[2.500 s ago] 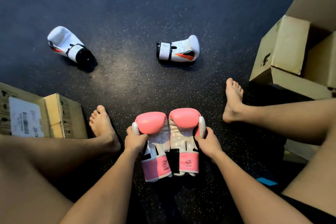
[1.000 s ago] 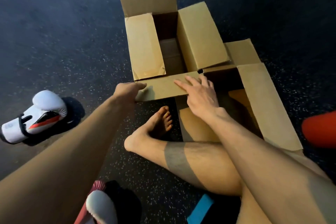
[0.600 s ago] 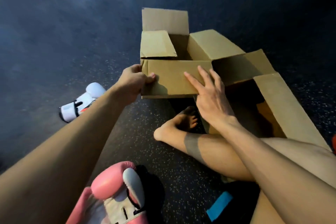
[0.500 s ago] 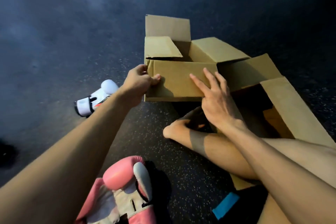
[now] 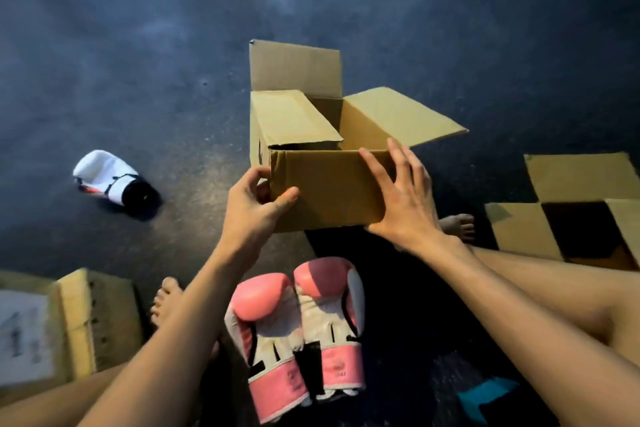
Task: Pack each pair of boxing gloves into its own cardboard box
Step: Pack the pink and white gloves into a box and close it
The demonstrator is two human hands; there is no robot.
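Note:
An open cardboard box (image 5: 329, 191) stands on the dark floor in front of me, its flaps up. My left hand (image 5: 254, 208) grips its near left corner, thumb on the front wall. My right hand (image 5: 403, 198) presses flat against the near right corner with straight fingers. The pink pair of boxing gloves (image 5: 298, 333) lies side by side on the floor between my legs, just below the box. One white glove (image 5: 110, 180) with a black cuff lies to the left, apart from everything.
A second open cardboard box (image 5: 519, 229) sits at the right beyond my right foot (image 5: 457, 225). A closed labelled box (image 5: 69, 322) stands at the lower left by my left foot (image 5: 166, 302). A blue strip (image 5: 485, 395) lies at the lower right.
Both hands have dragged the box leftwards to in front of me, apart from the second box. The view has swung back, so the pink gloves and the labelled box show again.

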